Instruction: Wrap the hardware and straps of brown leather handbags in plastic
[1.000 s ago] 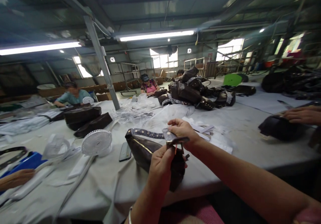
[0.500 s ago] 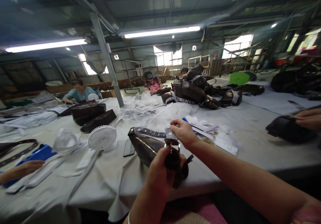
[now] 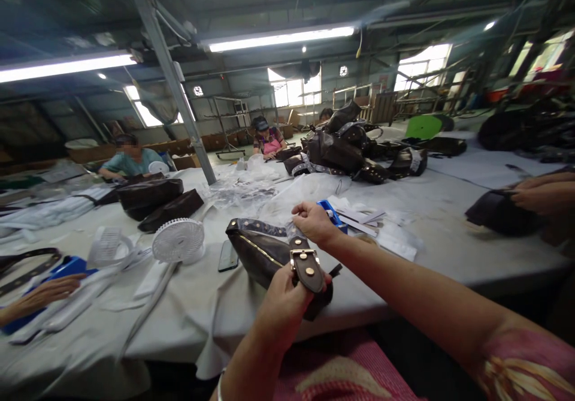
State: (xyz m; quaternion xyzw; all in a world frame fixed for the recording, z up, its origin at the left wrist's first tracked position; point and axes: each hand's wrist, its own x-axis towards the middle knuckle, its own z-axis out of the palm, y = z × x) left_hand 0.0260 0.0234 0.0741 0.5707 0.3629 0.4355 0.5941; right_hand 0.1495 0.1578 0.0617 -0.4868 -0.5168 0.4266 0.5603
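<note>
A dark brown handbag [image 3: 263, 257] with a gold zip line stands on the table in front of me. Its studded strap [image 3: 263, 227] is partly covered in clear film and runs through a gold buckle [image 3: 305, 261]. The strap's rounded end lies flat below the buckle, showing gold studs. My left hand [image 3: 287, 299] is closed round the buckle end, thumb beside the strap tip. Above it, my right hand [image 3: 317, 224] pinches the film-covered part of the strap; the fingertips partly hide how much is film.
A phone [image 3: 228, 256] and a white fan [image 3: 178, 240] stand left of the bag. Behind my right hand lie a blue object [image 3: 331, 214] and white strips [image 3: 359, 221]. Farther back is a heap of dark bags [image 3: 335, 149]. Co-workers' hands [image 3: 545, 192] work at both sides.
The strap end now lies flat through the buckle with its studs facing me; before, the buckle stood upright over a dark opening. My right hand has shifted slightly left and up.
</note>
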